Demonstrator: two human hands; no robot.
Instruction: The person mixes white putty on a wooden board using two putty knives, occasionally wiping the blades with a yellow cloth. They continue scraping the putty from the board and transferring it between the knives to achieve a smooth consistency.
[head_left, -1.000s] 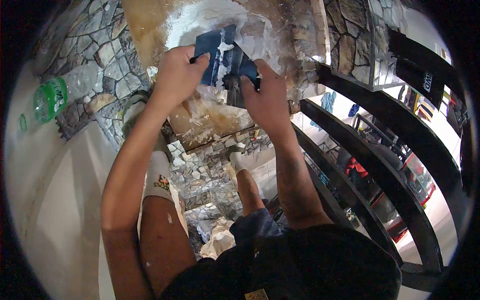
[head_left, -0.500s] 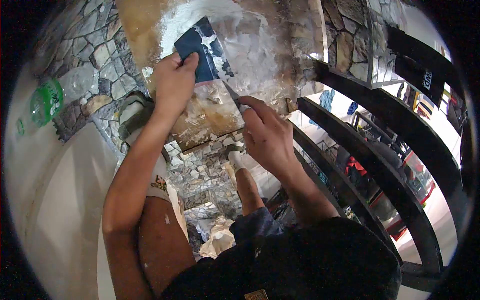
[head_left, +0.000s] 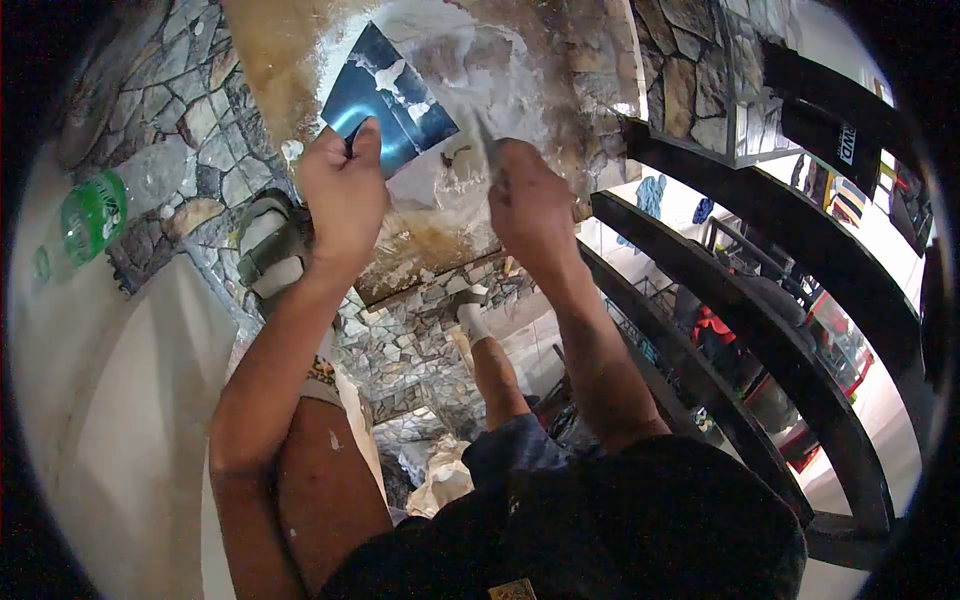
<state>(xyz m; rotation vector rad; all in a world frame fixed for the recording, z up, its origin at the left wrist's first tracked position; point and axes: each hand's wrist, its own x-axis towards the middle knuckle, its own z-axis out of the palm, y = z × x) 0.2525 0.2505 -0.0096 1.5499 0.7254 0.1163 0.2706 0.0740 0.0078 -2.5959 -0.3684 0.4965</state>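
My left hand (head_left: 343,200) is closed on the lower left corner of a flat, dark, shiny plate (head_left: 350,85), its thumb on the top face. Lumps of white putty (head_left: 392,78) stick to that face. In my right hand (head_left: 533,210) is a putty knife (head_left: 488,138), its narrow blade pointing up and blurred, just right of the plate and apart from it. Both hands are above a brown wooden board (head_left: 268,55) smeared with white and grey putty. Fingers of the right hand hide the knife's handle.
A green-labelled plastic bottle (head_left: 95,215) stands at the left, near a stone-patterned surface (head_left: 200,120). Black curved rails (head_left: 740,290) run down the right side, with clothes and other goods below. My sandalled foot (head_left: 270,240) is beside the board's left edge.
The plate has turned and now catches a bright reflection. My right hand has moved up and slightly right, drawing the knife away from the plate's lower edge.
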